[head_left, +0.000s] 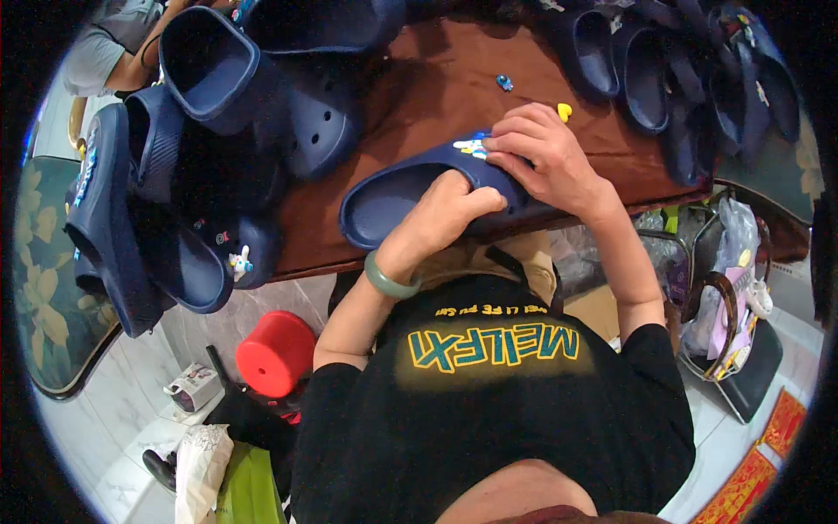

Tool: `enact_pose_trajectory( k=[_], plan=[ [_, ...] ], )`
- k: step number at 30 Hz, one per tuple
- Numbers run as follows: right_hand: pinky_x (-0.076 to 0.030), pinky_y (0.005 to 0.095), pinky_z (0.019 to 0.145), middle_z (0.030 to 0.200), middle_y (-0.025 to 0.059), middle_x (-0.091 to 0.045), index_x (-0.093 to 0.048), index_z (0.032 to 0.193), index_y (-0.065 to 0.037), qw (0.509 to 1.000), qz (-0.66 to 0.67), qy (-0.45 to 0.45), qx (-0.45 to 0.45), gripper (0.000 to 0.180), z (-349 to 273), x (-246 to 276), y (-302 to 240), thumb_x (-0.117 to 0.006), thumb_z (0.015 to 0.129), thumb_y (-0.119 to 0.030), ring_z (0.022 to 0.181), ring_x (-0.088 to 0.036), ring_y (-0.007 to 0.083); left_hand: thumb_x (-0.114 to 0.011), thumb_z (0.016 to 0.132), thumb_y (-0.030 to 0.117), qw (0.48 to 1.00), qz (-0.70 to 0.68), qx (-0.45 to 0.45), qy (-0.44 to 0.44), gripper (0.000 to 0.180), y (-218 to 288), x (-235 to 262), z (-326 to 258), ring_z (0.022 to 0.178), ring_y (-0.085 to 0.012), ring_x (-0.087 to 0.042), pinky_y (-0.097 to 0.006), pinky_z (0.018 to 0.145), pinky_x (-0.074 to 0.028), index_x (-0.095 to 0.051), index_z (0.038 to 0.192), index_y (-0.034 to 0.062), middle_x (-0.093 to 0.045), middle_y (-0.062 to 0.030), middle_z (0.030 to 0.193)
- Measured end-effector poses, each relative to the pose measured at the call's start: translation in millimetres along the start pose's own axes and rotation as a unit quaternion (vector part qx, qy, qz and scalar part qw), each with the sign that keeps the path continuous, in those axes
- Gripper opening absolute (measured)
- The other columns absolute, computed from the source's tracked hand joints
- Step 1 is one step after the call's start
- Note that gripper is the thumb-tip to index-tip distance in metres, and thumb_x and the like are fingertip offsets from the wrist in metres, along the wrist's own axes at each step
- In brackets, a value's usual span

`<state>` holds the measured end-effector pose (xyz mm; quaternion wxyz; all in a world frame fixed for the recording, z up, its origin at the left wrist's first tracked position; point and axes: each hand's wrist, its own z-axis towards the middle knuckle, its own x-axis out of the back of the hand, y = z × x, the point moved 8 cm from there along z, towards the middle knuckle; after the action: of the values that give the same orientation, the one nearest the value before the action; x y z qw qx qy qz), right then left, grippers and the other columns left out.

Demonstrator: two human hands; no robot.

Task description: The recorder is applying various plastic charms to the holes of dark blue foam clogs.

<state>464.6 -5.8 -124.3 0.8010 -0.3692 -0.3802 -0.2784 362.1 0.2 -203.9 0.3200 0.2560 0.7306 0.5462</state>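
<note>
One navy-blue foam clog [377,210] on brown cloth-covered bench [445,74] | right hand [552,164]: grip pinched on white-and-blue charm [471,146] | left hand [443,212]: fingers inside clog, hidden, grip's closure can't be told | step: likely seating charm; next calls for steady counter-pressure

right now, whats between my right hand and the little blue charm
Only bare brown cloth shows between your right hand and the blue charm, in the head view.
</note>
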Motion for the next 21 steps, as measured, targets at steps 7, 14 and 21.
enact_pose_trajectory(
  k=[7, 14, 21],
  plan=[
    [-0.052, 0.0329, 0.079, 0.096, 0.0124, -0.068, -0.069, 0.096, -0.001, 0.953, 0.045, 0.146, -0.262, 0.011, -55.2, 33.3, 112.1, -0.065, 0.087, -0.007, 0.089, -0.066, 0.0259, -0.057, 0.080, 0.016, 0.998, -0.060, -0.023, 0.003, 0.037, 9.7, -4.0, -3.3, 0.096, -0.0169, -0.057, -0.031, 0.091, -0.045, -0.061, 0.110, -0.0048, -0.064, -0.0079, 0.104],
    [-0.050, 0.0343, 0.080, 0.101, 0.0134, -0.066, -0.069, 0.102, -0.003, 0.950, -0.009, 0.078, -0.301, 0.021, -85.9, 14.2, 154.0, -0.064, 0.090, -0.020, 0.091, -0.065, 0.0278, -0.057, 0.082, 0.017, 0.994, -0.097, -0.012, 0.049, 0.035, 12.6, 5.8, -1.7, 0.093, -0.0149, -0.057, -0.029, 0.087, -0.045, -0.062, 0.108, -0.0056, -0.064, -0.0079, 0.102],
    [-0.050, 0.0310, 0.077, 0.098, 0.0106, -0.067, -0.067, 0.102, -0.003, 0.932, -0.025, 0.131, -0.338, 0.023, -106.5, 7.9, 156.8, -0.068, 0.088, -0.021, 0.088, -0.065, 0.0212, -0.059, 0.082, 0.019, 0.992, -0.110, -0.014, 0.061, 0.037, 5.0, 8.7, 4.6, 0.092, -0.0170, -0.062, -0.030, 0.086, -0.047, -0.063, 0.111, -0.0038, -0.067, -0.0074, 0.101]
  ],
)
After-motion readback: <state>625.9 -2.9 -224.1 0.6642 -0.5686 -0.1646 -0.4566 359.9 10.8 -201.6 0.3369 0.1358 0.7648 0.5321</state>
